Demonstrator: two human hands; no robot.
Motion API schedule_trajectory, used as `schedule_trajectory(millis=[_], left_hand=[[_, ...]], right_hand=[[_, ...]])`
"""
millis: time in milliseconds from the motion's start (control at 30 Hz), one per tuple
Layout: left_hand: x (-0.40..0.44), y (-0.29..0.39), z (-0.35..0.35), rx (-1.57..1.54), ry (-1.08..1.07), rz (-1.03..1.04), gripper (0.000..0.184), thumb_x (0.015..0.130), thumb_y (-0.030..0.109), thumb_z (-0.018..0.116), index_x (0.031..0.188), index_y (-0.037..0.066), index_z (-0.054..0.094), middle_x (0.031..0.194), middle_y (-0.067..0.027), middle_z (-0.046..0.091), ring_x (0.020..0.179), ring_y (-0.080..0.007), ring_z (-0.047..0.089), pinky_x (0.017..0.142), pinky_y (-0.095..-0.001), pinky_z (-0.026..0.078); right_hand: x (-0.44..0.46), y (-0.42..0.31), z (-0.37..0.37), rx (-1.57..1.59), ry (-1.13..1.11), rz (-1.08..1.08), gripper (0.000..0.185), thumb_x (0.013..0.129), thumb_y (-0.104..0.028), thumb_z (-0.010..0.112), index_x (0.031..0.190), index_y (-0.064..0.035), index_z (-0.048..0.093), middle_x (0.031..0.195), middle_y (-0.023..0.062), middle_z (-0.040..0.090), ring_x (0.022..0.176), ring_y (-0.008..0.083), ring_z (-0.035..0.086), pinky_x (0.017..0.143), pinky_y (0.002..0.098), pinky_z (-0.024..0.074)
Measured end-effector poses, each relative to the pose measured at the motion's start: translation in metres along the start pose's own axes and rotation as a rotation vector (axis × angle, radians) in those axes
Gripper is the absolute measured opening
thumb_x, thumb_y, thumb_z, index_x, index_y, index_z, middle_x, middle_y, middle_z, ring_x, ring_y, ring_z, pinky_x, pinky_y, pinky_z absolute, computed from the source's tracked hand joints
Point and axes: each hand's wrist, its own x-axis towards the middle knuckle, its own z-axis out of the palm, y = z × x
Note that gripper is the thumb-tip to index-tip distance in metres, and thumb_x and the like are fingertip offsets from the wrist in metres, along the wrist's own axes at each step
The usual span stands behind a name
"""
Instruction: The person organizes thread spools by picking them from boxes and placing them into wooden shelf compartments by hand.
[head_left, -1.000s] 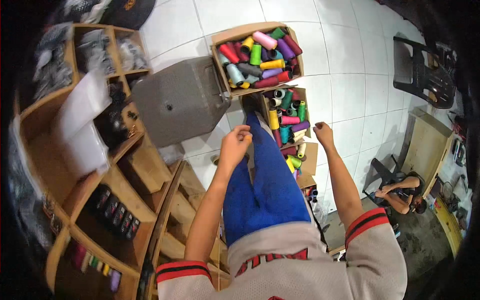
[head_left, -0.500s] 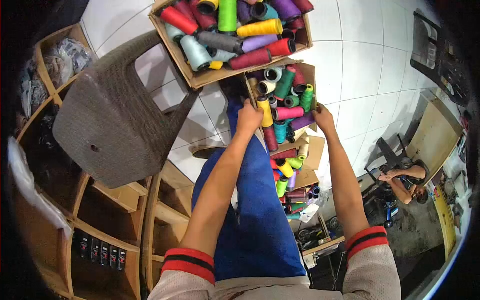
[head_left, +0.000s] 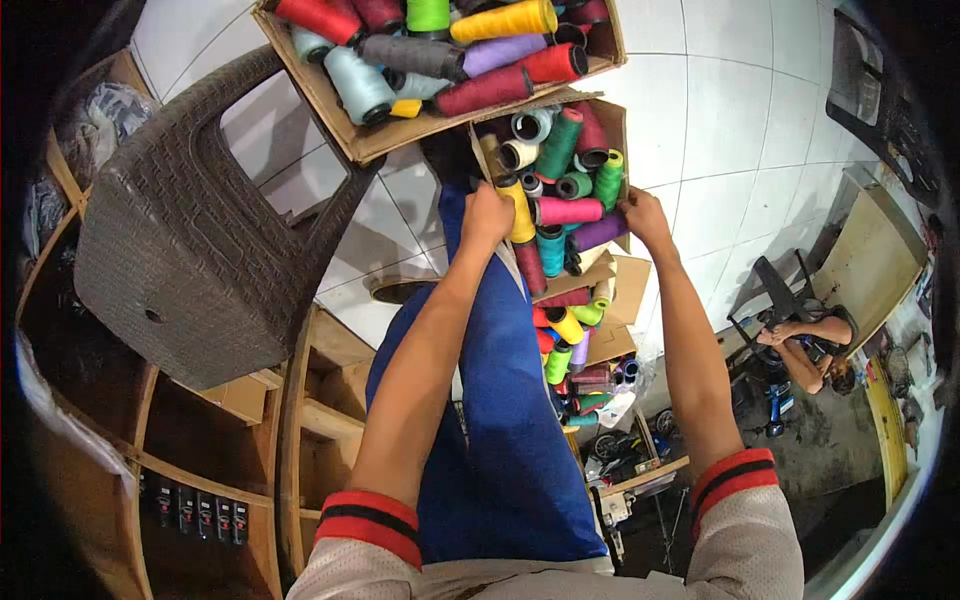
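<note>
A cardboard box (head_left: 614, 122) full of thread cones is between my two hands. My left hand (head_left: 488, 214) is closed on its left edge, beside a yellow thread cone (head_left: 519, 208). On the opposite edge, the fingers of my right hand (head_left: 643, 213) grip the cardboard near a purple cone (head_left: 598, 232). A pink cone (head_left: 568, 210) and a green cone (head_left: 559, 145) lie among the others. Above it, a larger cardboard box (head_left: 440, 137) holds more cones, including a light blue one (head_left: 358, 88). Below, further cones lie by an open cardboard flap (head_left: 628, 295).
A dark woven-pattern plastic chair (head_left: 180, 240) stands to the left. Wooden shelving (head_left: 210, 470) fills the lower left. White floor tiles (head_left: 725, 130) spread to the right. Another person (head_left: 805, 345) sits at far right, near a workbench (head_left: 875, 240).
The view has shifted slightly, so the chair and upper box appear further left. Both hands keep hold of the same box edges, and the cones in it look unchanged.
</note>
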Motion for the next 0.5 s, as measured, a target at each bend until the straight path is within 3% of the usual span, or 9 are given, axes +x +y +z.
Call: schedule_trajectory(millis=[167,400,500], left_hand=[[-0.007,-0.001,0.003,0.036,0.039,0.047,0.034,0.079,0.016,0.055,0.100,-0.012,0.054,0.096,-0.0355,0.058,0.095,-0.0466,0.058,0.085,-0.0484,0.046],[-0.030,0.021,-0.007,0.027,0.019,0.020,0.032,0.079,0.016,0.056,0.095,-0.011,0.056,0.095,-0.0353,0.059,0.094,-0.0456,0.059,0.085,-0.0479,0.047],[-0.045,0.029,-0.008,0.021,0.092,0.066,0.031,0.078,0.016,0.057,0.092,-0.011,0.057,0.090,-0.0349,0.059,0.089,-0.0462,0.059,0.079,-0.0491,0.049]], right_hand=[[-0.004,-0.004,-0.007,-0.039,-0.005,-0.100,0.025,0.080,-0.013,0.056,0.099,0.0013,0.062,0.089,0.0259,0.063,0.086,0.0399,0.062,0.075,0.0437,0.0472],[-0.015,-0.012,-0.032,-0.100,0.011,-0.078,0.026,0.081,-0.014,0.057,0.101,0.0027,0.061,0.090,0.0252,0.063,0.087,0.0388,0.062,0.075,0.0430,0.0476],[-0.028,-0.021,-0.052,-0.075,0.010,-0.055,0.025,0.079,-0.014,0.058,0.098,0.0021,0.062,0.088,0.0251,0.063,0.084,0.0401,0.061,0.075,0.0438,0.0476]])
